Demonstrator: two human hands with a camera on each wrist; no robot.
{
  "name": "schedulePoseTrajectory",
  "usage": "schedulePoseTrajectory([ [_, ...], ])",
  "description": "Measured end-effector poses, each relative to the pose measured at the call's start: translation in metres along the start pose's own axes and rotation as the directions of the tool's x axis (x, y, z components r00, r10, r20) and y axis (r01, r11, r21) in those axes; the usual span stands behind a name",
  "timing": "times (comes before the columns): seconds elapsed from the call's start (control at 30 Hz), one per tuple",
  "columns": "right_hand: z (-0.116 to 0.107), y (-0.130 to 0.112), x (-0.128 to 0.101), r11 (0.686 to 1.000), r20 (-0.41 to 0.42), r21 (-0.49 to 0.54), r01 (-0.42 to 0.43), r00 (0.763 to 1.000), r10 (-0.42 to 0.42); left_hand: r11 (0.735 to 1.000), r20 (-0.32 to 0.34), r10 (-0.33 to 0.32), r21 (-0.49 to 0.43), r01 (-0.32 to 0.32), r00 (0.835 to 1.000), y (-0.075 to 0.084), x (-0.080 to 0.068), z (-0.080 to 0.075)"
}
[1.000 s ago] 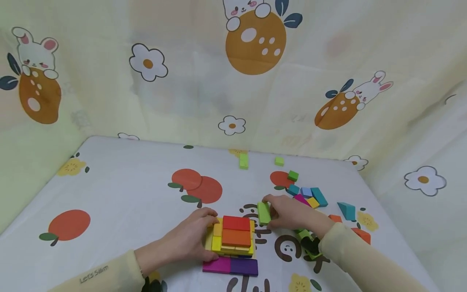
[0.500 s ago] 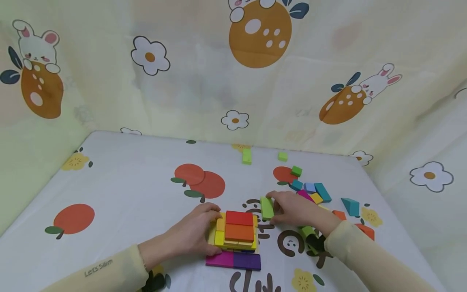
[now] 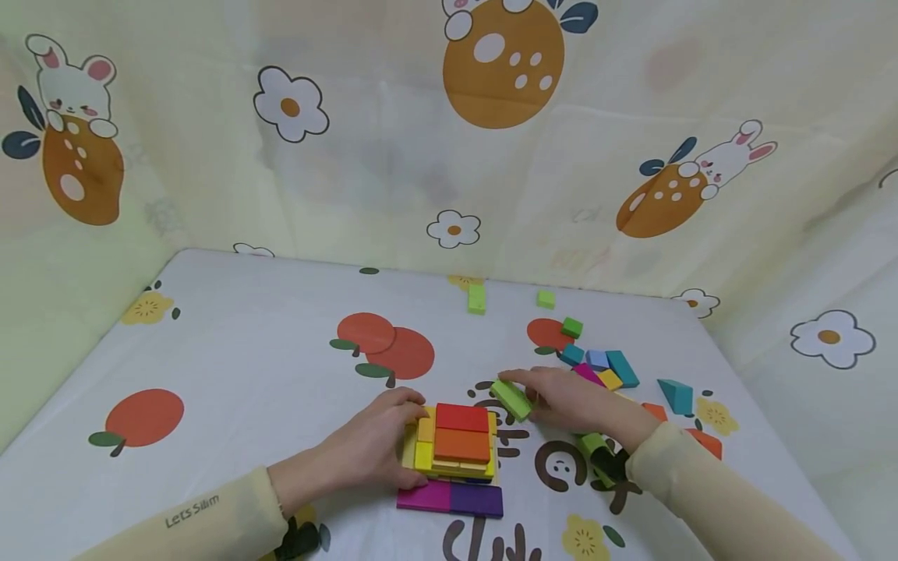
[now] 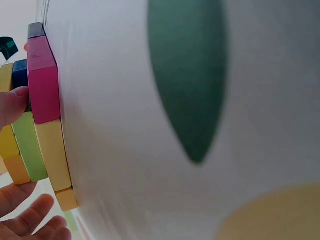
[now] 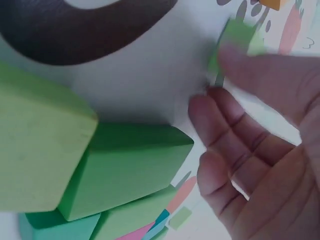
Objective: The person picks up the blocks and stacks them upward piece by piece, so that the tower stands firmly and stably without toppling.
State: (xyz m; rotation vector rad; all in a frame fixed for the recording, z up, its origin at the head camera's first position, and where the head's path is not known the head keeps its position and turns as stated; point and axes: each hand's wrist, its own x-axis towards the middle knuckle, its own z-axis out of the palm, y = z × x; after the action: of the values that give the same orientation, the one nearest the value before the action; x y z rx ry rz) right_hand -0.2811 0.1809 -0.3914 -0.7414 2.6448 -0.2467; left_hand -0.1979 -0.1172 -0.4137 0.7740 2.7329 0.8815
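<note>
From my station I see the right hand pinching a light green block between thumb and fingertips, its fingers curled round the block's right end. The block is lifted just clear of the table, its long axis tilted, running from about 10 o'clock down to 4 o'clock. In the right wrist view the block is blurred beyond the fingers, so I cannot read the exact grip there.

The relation that counts: the block stack lies at about 7 o'clock from the held block, just beside it, not touching. Red and orange pieces sit on top of the stack, with yellow ones round them and a magenta and purple layer at the near edge.

The left hand rests against the stack's left side at 9 o'clock, fingers curled along the yellow blocks and the thumb at the near corner. The left wrist view shows fingertips touching the layers edge-on.

Of the 2 hands, the right is the one carrying the green block; the left only braces the stack. Loose blocks lie at 2 o'clock from the right hand.
</note>
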Motion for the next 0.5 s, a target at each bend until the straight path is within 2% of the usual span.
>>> schedulePoseTrajectory([
  [0.17, 0.0021, -0.0045, 0.0006, 0.998, -0.034, -0.025, -0.060, 0.998, 0.059, 1.000, 0.002, -0.005, -0.003, 0.005, 1.000, -0.0002, 0.0002, -0.0007],
  [0.37, 0.0063, -0.0092, 0.0060, 0.976, -0.135, -0.175, -0.130, 0.985, 0.107, 1.000, -0.003, -0.004, 0.003, 0.004, 1.000, -0.0005, 0.0004, -0.0010],
  [0.5, 0.0061, -0.0066, 0.0046, 0.964, -0.176, -0.212, -0.163, 0.976, 0.126, 1.000, 0.005, -0.006, -0.004, 0.006, 1.000, 0.0002, 0.0003, -0.0014],
])
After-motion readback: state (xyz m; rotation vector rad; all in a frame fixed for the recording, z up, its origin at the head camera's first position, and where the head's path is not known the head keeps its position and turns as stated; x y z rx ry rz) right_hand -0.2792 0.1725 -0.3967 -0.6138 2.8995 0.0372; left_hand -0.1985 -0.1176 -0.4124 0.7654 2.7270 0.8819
